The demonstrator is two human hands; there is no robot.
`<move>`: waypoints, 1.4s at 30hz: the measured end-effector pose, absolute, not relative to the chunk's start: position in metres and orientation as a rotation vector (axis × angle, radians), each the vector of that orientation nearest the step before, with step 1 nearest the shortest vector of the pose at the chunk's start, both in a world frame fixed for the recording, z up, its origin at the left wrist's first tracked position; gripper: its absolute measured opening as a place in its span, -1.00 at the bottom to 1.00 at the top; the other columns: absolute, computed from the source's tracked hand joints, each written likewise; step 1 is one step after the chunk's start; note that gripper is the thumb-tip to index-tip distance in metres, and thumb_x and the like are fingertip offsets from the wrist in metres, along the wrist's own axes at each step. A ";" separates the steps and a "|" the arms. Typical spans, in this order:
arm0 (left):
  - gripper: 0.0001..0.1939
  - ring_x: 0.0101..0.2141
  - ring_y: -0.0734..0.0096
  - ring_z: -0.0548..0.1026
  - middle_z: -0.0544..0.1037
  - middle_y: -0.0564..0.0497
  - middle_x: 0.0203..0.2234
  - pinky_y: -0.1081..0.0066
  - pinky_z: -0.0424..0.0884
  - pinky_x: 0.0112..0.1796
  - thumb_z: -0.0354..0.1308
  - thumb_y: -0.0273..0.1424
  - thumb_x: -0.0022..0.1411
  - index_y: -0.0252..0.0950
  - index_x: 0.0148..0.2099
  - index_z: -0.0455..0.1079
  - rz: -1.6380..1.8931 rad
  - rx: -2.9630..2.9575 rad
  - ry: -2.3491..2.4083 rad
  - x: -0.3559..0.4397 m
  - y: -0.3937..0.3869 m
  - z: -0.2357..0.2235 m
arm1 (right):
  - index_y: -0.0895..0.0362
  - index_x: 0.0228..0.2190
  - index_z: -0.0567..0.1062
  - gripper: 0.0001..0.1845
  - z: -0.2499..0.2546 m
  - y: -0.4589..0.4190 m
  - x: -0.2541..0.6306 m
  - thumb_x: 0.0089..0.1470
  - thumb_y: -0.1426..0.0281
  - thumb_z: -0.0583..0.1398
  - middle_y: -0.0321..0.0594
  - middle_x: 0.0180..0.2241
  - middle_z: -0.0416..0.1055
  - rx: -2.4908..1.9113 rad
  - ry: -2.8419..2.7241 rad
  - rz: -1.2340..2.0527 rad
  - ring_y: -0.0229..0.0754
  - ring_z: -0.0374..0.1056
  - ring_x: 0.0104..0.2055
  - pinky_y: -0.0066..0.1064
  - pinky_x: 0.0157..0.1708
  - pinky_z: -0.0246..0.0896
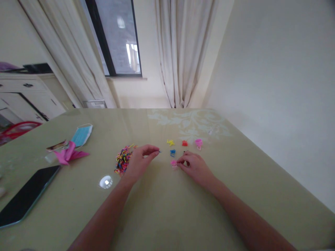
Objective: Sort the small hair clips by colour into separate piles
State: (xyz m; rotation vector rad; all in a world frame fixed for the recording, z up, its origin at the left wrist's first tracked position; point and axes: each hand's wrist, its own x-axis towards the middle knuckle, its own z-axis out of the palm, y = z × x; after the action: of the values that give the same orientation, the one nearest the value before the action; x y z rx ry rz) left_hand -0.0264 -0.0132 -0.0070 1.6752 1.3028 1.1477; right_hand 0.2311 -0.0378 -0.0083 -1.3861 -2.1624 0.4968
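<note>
My left hand (141, 158) is raised over the table, thumb and fingertips pinched on a small dark-blue piece (160, 151). Partly behind that hand lies a mixed heap of tiny coloured pieces (123, 159), thin and band-like; their exact kind is too small to tell. With its fingertips closed, my right hand (195, 168) touches the edge of a small pink pile (173, 163); what it pinches there is hidden. Beyond are a blue pile (172, 152), a yellow pile (170, 142) and a red pile (184, 143). Something dark shows just past my right knuckles.
A pink cup-shaped thing (199, 143) stands at the right of the piles. On the left lie a phone or tablet (30, 193), folded pink material (69, 153) and a blue face mask (81, 135). The glossy table (162, 216) ends near the wall at right.
</note>
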 end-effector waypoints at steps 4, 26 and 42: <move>-0.73 -0.28 0.26 0.66 0.73 -0.05 -0.32 0.31 0.55 -0.16 0.40 -0.17 0.14 -0.26 -0.23 0.63 1.058 1.525 1.080 -0.011 -0.024 -0.004 | 0.09 -0.15 0.69 -0.80 -0.002 -0.044 0.226 0.23 0.26 0.38 -0.20 -0.27 0.55 -1.180 -2.016 0.464 -0.21 0.37 -0.36 -0.35 -0.27 0.31; -0.73 0.19 -0.20 0.45 0.60 -0.27 0.08 -0.11 0.31 0.13 0.09 -0.40 0.42 -0.30 0.01 0.59 0.193 2.293 2.305 -0.049 -0.027 -0.003 | -0.02 -0.31 0.74 -0.97 0.025 -0.058 0.226 0.18 0.33 0.41 -0.23 -0.40 0.52 -0.835 -1.491 0.702 -0.17 0.35 -0.32 -0.33 -0.37 0.20; -0.66 0.10 -0.07 0.54 0.67 -0.17 -0.04 -0.01 0.26 0.11 -0.04 -0.40 0.44 -0.21 -0.13 0.61 0.285 2.317 2.274 -0.048 -0.023 -0.004 | 0.04 -0.29 0.73 -0.87 0.000 -0.034 0.229 0.21 0.26 0.37 -0.22 -0.41 0.48 -1.009 -1.607 0.500 -0.21 0.30 -0.43 -0.35 -0.42 0.22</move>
State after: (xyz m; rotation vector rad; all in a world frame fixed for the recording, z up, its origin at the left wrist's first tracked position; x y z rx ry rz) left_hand -0.0476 -0.0235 -0.0036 2.3171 2.2743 0.2850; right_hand 0.2293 -0.0340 -0.0002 -1.0086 -1.6066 0.4998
